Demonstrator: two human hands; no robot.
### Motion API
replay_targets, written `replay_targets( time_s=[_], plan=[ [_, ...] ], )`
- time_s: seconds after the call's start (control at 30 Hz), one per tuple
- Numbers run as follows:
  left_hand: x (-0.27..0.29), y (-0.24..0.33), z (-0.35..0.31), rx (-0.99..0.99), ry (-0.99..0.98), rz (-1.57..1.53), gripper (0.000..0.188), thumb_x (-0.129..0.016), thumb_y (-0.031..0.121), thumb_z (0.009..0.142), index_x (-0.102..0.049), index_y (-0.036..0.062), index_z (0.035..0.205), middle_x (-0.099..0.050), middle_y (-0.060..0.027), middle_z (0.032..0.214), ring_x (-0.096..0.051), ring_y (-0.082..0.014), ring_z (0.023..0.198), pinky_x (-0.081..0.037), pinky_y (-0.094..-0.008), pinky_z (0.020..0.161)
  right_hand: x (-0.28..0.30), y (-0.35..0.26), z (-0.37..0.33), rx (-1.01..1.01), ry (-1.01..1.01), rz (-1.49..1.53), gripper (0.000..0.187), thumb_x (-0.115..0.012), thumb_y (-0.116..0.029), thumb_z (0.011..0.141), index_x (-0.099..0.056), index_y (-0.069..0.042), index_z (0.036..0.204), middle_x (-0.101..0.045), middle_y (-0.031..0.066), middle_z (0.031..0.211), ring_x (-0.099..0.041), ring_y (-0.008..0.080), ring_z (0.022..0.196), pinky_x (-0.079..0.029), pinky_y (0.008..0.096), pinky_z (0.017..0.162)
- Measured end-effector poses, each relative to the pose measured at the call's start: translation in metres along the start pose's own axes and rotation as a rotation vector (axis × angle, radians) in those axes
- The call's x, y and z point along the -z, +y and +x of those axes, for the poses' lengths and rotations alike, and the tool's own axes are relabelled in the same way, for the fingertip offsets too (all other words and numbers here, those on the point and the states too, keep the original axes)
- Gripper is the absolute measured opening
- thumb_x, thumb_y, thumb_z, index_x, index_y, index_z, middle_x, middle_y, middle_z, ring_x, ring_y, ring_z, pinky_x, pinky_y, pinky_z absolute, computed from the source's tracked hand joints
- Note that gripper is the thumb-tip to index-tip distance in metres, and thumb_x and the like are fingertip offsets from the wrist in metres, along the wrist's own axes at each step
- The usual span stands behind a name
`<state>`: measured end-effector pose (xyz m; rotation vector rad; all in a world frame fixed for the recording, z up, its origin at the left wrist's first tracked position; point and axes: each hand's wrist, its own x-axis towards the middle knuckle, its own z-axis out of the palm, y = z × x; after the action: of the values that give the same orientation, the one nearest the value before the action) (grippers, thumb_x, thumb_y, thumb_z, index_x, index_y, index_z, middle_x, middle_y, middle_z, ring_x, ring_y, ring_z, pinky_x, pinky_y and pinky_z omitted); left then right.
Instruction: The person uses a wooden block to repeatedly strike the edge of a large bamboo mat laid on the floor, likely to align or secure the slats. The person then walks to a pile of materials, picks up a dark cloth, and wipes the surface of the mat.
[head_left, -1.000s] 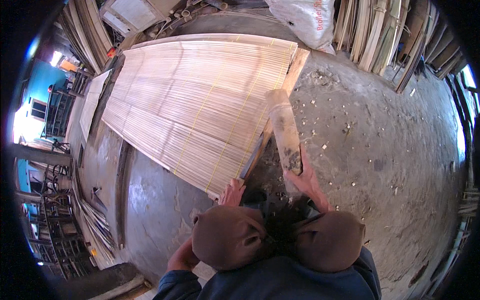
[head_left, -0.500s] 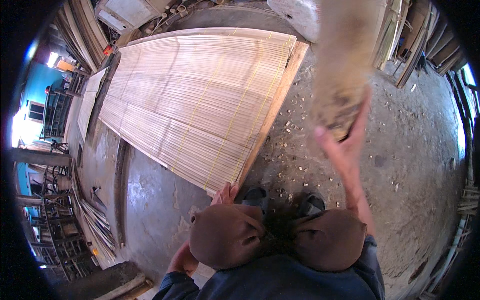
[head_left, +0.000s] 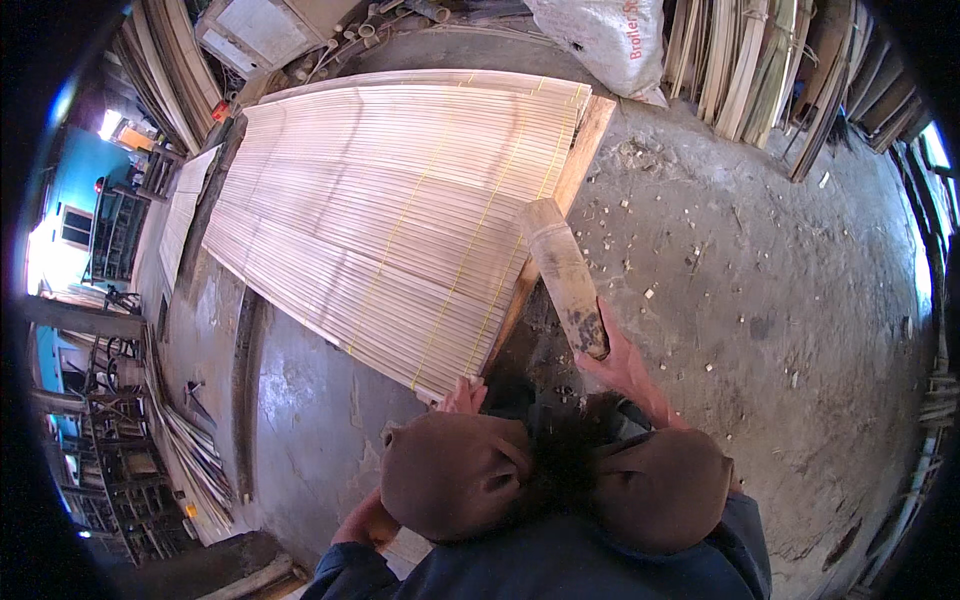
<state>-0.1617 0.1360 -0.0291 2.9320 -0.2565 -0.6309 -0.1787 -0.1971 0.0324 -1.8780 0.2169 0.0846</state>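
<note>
A large mat of thin pale slats [head_left: 380,210], crossed by several yellow lines, slants away from me. Along its right edge a wooden board [head_left: 585,150] shows underneath. At the mat's near corner my left hand [head_left: 463,395] is closed on the slat ends, its palm partly hidden by my knee. My right hand [head_left: 630,370] grips the near, dark-stained end of a thick length of bamboo [head_left: 562,262]. The far end of this bamboo overlaps the mat's right edge, with its tip against or just above the slats; which of these I cannot tell.
Small wood chips [head_left: 650,293] litter the floor to the right. A white sack [head_left: 600,40] and upright bamboo strips [head_left: 735,70] stand at the far right. Long strips [head_left: 185,440] lie at the left, near a dark beam [head_left: 242,400]. My knees [head_left: 455,475] are close below the mat's corner.
The bamboo length has swung down and left from a raised, blurred position to the mat's right edge. My right hand came down with it; my left hand stays at the near corner.
</note>
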Motion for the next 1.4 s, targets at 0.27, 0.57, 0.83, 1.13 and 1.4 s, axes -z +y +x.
replay_targets(
  time_s=[0.27, 0.57, 0.83, 1.13, 1.4],
  plan=[
    [0.019, 0.015, -0.014, 0.107, -0.044, -0.205, 0.038, -0.056, 0.038, 0.093, -0.056, 0.0134, 0.122, -0.059, -0.0145, 0.118, -0.059, -0.0353, 0.107, -0.049, -0.0476, 0.083, 0.000, -0.003, -0.019, -0.035, 0.140, 0.120, 0.098, -0.075, -0.021, 0.076, -0.014, -0.007, 0.152, -0.059, 0.0231, 0.125, -0.061, 0.0304, 0.111, -0.048, 0.0380, 0.093],
    [0.032, -0.004, -0.030, 0.084, 0.060, -0.223, 0.036, -0.055, 0.040, 0.093, -0.054, 0.0121, 0.116, -0.061, -0.0179, 0.108, -0.060, -0.0388, 0.101, -0.048, -0.0513, 0.079, 0.026, -0.087, -0.004, 0.061, 0.186, 0.203, 0.097, -0.071, -0.010, 0.076, -0.012, -0.007, 0.153, -0.052, 0.0157, 0.134, -0.054, 0.0221, 0.118, -0.042, 0.0354, 0.101],
    [0.033, -0.001, -0.043, 0.039, 0.094, -0.249, 0.034, -0.054, 0.041, 0.093, -0.053, 0.0109, 0.110, -0.062, -0.0210, 0.100, -0.061, -0.0419, 0.096, -0.047, -0.0545, 0.076, 0.092, -0.195, 0.016, 0.527, 0.586, 0.137, 0.103, -0.076, -0.019, 0.072, -0.012, -0.007, 0.152, -0.035, 0.0174, 0.143, -0.042, 0.0291, 0.129, -0.037, 0.0414, 0.107],
    [0.069, -0.002, -0.046, -0.432, 0.182, 0.041, 0.033, -0.052, 0.039, 0.094, -0.053, 0.0107, 0.110, -0.059, -0.0249, 0.109, -0.060, -0.0456, 0.094, -0.047, -0.0562, 0.075, -0.005, -0.011, -0.014, 0.151, 0.076, -0.070, 0.098, -0.077, -0.025, 0.076, -0.014, -0.005, 0.149, -0.046, 0.0184, 0.136, -0.050, 0.0319, 0.122, -0.039, 0.0417, 0.103],
    [0.044, -0.019, -0.071, -0.393, 0.152, 0.071, 0.037, -0.056, 0.027, 0.090, -0.058, 0.0127, 0.124, -0.060, -0.0112, 0.124, -0.058, -0.0325, 0.114, -0.046, -0.0489, 0.092, -0.006, 0.005, -0.010, 0.075, 0.055, -0.015, 0.097, -0.075, -0.021, 0.076, -0.017, -0.010, 0.152, -0.060, 0.0246, 0.122, -0.061, 0.0347, 0.112, -0.047, 0.0414, 0.094]
  ],
)
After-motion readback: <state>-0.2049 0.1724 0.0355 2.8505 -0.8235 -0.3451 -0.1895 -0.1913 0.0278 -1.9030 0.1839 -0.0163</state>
